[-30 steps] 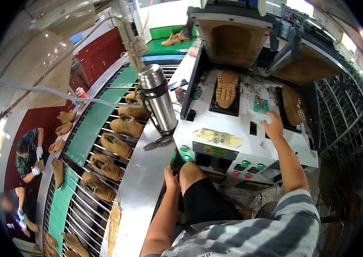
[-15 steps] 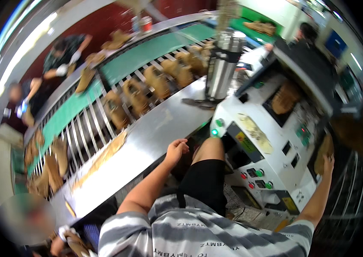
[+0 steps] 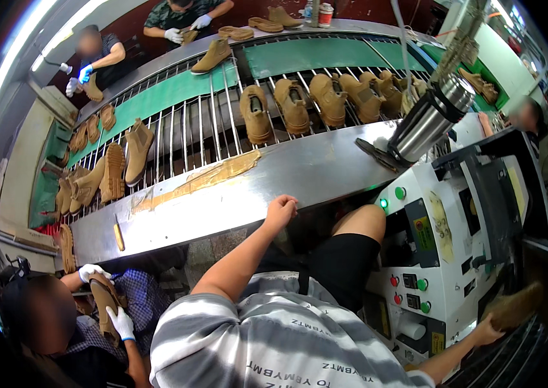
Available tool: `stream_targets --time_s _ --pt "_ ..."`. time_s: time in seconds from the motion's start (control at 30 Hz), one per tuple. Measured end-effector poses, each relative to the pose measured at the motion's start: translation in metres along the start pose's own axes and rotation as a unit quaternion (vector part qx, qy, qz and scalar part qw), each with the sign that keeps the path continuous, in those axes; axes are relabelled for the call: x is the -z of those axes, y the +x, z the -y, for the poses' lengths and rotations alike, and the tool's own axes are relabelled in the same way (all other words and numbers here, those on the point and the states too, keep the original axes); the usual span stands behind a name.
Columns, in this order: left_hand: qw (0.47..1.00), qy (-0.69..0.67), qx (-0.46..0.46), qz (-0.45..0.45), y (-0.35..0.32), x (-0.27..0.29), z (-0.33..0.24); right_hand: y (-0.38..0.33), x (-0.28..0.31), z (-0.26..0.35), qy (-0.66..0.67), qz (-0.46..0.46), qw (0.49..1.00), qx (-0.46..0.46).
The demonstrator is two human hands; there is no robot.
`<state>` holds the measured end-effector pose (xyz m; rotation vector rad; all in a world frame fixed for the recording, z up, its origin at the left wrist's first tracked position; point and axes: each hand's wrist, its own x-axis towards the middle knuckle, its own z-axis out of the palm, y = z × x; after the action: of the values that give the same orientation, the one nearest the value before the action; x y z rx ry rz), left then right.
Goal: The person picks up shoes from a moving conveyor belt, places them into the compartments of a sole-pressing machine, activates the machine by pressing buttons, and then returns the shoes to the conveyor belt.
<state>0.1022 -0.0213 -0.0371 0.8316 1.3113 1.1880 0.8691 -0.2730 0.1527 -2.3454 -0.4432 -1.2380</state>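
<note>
My right hand (image 3: 486,332), low at the right, is closed on a tan boot (image 3: 514,306) beside the white machine (image 3: 445,271); the boot is dim and slightly blurred. My left hand (image 3: 282,212) hovers by the near edge of the metal table (image 3: 306,169). Its fingers are curled in, with nothing visible in them. On the machine's front sit red and green buttons (image 3: 422,284), and a dark hood (image 3: 495,194) covers its far side.
Several tan boots (image 3: 292,107) stand on the roller conveyor (image 3: 183,139) beyond the table. A steel flask (image 3: 430,119) leans near the machine. A yellow-handled tool (image 3: 119,234) lies at left. One gloved co-worker (image 3: 103,323) handles a boot; others work across the conveyor.
The view has swung, bringing more of the conveyor into sight. My right hand has moved lower with the boot. The boot seen inside the machine earlier is now hidden. My left hand stays curled.
</note>
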Motion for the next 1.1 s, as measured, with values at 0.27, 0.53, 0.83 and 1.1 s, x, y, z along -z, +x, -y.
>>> stream_targets --time_s 0.27,0.53,0.83,1.1 --pt "0.985 0.062 0.0 0.162 -0.028 -0.043 -0.014 -0.066 0.095 0.093 0.345 -0.169 0.922 -0.044" --pt "0.87 -0.141 -0.056 0.469 -0.102 -0.09 -0.12 -0.19 0.157 0.237 0.734 0.34 0.586 0.033" --pt "0.884 -0.452 -0.032 0.114 -0.113 0.114 -0.156 -0.216 0.339 0.412 0.598 0.733 0.149 0.289" --pt "0.941 -0.182 -0.179 -0.224 0.052 0.261 -0.185 -0.305 0.264 0.399 0.468 0.753 0.419 0.198"
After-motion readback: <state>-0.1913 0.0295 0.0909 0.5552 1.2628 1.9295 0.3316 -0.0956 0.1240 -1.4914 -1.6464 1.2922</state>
